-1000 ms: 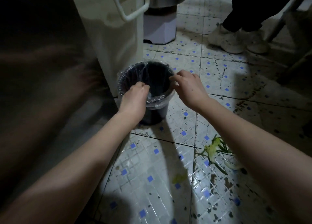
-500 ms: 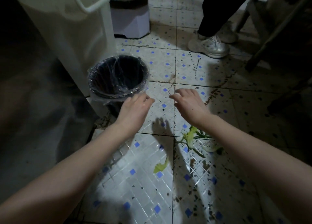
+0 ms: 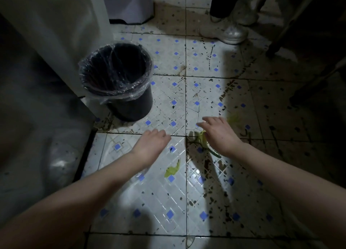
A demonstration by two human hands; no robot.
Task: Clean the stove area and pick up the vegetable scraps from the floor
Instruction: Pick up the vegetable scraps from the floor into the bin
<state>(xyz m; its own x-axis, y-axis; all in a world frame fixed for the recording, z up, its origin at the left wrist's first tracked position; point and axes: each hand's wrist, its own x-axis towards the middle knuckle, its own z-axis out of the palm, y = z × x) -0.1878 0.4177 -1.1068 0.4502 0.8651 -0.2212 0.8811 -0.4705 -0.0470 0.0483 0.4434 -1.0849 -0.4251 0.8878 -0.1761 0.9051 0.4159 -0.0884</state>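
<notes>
A black bin (image 3: 131, 102) lined with a clear plastic bag stands on the tiled floor at the left. Green vegetable scraps (image 3: 203, 142) lie on the floor partly under my right hand (image 3: 219, 134), which hovers over them with relaxed fingers and holds nothing. A small green leaf piece (image 3: 172, 171) lies closer to me between my arms. Another pale green scrap (image 3: 235, 120) lies just right of my right hand. My left hand (image 3: 151, 145) hangs above the floor, fingers relaxed, below and right of the bin.
A white cabinet (image 3: 61, 42) rises at the left behind the bin. A white appliance base (image 3: 129, 7) sits at the top. Another person's shoes (image 3: 230, 33) stand at the upper right, beside dark furniture legs (image 3: 280, 35). The floor tiles (image 3: 168, 202) are stained with dark spots.
Both hands let go of the bin's bag rim and drew back toward me and rightward. My right hand now hovers over the green scraps.
</notes>
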